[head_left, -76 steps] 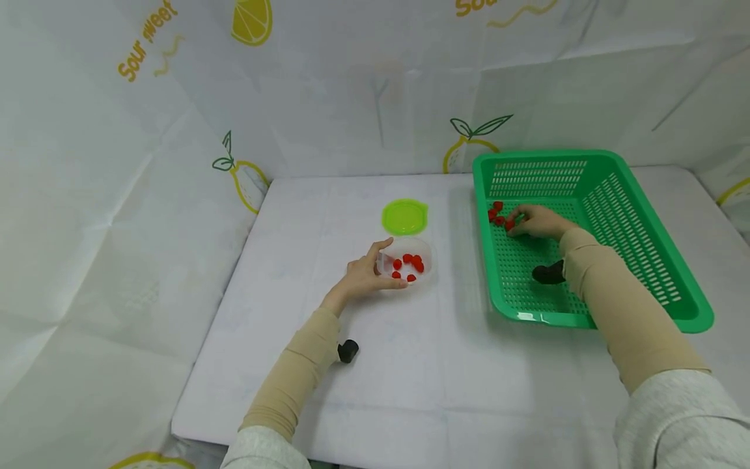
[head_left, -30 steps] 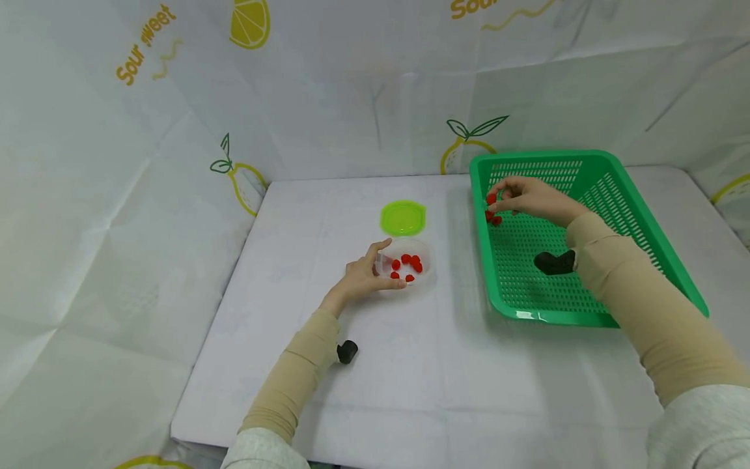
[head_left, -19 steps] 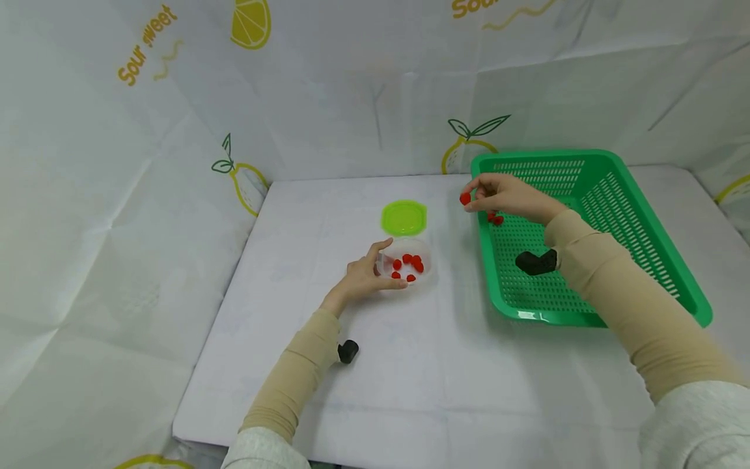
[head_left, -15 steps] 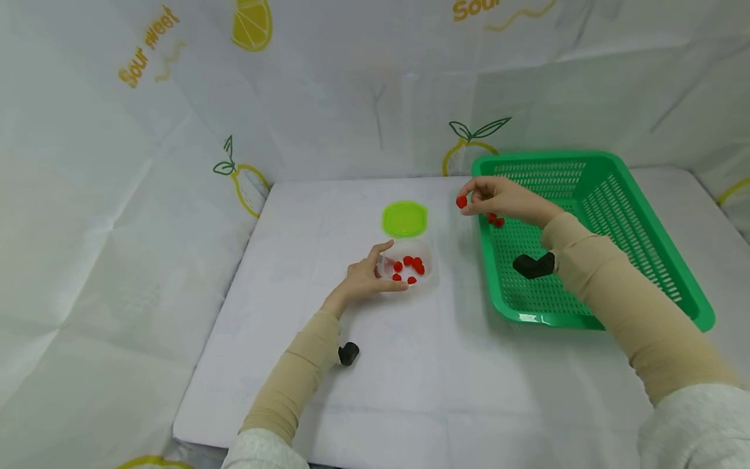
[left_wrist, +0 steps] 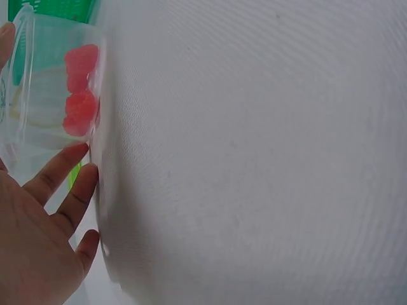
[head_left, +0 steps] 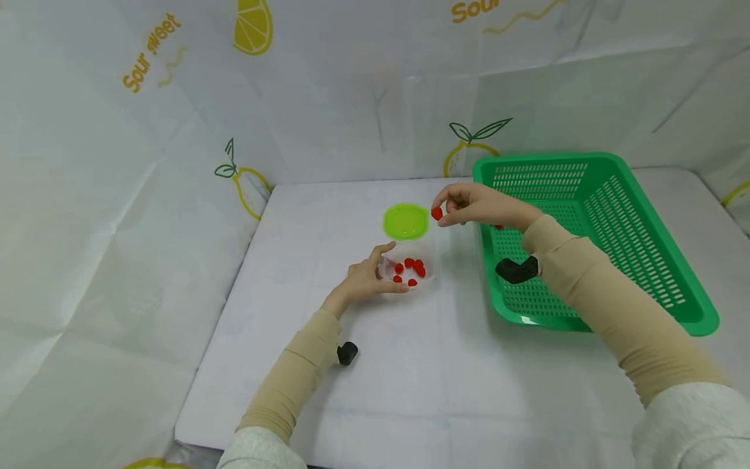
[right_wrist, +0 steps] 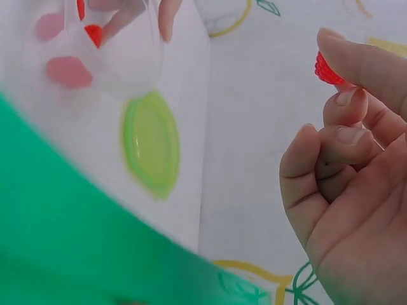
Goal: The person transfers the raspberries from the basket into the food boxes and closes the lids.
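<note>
My left hand holds the near left side of a clear plastic container, thumb and forefinger spread around its wall. Several red raspberries lie on the container's bottom; the left wrist view shows some of these raspberries through the clear wall. Between thumb and fingertips, my right hand pinches a single raspberry, whose bumpy surface shows in the right wrist view. That hand is above the table, right of the lime-green lid, with its wrist over the basket's left rim.
A green perforated basket stands on the right of the white table. At its left side a raspberry shows beneath the right hand, which hides that corner in part. A white, lemon-printed sheet hangs behind and at the left.
My right hand picked a raspberry from the basket, lifted it over the left rim and carried it left toward the container. My left hand has stayed on the container.
</note>
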Demonstrator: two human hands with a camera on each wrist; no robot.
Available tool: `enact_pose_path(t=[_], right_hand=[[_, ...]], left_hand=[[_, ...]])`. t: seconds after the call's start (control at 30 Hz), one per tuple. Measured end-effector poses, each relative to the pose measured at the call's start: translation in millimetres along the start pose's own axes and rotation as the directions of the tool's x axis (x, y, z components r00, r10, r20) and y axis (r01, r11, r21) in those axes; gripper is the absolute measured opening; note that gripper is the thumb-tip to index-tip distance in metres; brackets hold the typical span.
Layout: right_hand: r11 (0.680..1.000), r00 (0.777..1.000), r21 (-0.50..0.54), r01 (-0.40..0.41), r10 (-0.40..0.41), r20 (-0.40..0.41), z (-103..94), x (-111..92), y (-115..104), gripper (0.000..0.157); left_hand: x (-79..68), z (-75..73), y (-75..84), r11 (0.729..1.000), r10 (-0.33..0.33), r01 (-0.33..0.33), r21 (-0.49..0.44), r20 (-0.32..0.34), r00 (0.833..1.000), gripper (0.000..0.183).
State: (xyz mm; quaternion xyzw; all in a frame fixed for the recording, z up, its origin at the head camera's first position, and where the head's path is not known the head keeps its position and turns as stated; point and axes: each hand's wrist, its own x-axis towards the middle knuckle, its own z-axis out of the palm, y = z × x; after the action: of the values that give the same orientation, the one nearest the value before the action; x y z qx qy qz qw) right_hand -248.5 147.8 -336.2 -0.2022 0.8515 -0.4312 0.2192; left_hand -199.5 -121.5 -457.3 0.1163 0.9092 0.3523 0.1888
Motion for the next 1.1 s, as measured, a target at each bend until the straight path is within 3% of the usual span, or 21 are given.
enact_pose_path(t=[0.33,0.67,1.1], right_hand=[[0.997,0.989,-0.022,0.077,-0.073,0.127,19.9,26,-4,0.03],[0.993,0.949,-0.114,0.02,0.017,0.313,45.4,51,8,0.024],[0.943,0.946,-0.328,0.049,0.061,0.318,64.0,60,13,0.018]], left_hand=[[-0.2,-1.5,1.9,1.0,-0.017,0.016,-0.022,-0.005,1.0,0.094],[-3.9,1.2,-1.5,1.0,-0.003,0.003,-0.013,0.005,1.0,0.095],[-7.2,0.5,0.9,0.999,0.039,-0.04,-0.025,-0.017,0.999,0.095]])
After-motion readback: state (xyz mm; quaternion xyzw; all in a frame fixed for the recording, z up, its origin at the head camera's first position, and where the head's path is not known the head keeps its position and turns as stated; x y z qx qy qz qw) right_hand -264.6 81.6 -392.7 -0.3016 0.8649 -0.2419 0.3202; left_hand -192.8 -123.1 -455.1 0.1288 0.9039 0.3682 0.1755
